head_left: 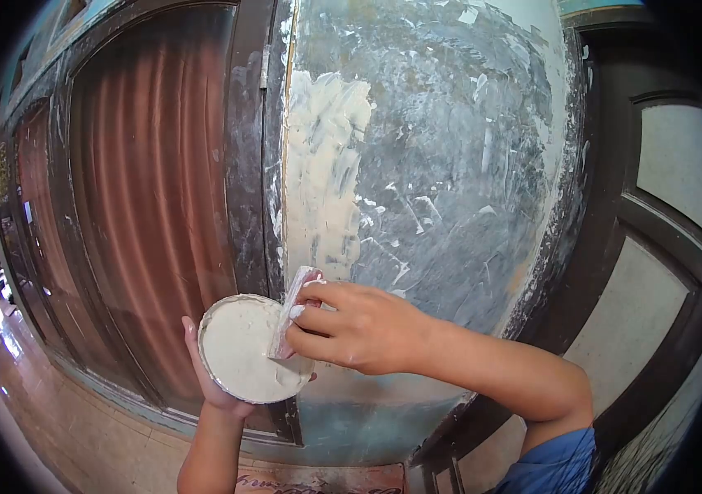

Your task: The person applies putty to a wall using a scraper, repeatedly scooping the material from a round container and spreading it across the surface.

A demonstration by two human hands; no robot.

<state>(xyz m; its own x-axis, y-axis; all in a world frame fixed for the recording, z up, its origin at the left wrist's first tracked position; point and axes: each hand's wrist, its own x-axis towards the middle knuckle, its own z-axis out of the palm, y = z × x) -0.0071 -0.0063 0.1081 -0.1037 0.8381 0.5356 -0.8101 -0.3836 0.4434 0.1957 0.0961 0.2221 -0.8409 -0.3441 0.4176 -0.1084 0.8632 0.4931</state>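
My left hand [221, 397] supports a round container [262, 402] from below and the side, its thumb along the left edge. Pale, thick putty [237, 346] fills it almost to the rim. In my right hand [359, 329] is a flat scraper [291, 305], caked with white putty and reddish near the fingers. Its lower edge is over the right part of the putty; whether it touches is hard to tell. Behind both hands stands a grey, patchy wall [458, 156] with white smears. A cream strip of putty [322, 165] coats its left side.
Left of the wall is a dark window frame [248, 165] with a reddish-brown curtain [149, 165] behind glass. A dark door with pale panels [676, 156] stands at the right. Below lies a patterned mat [326, 479] on the tiled floor [112, 449].
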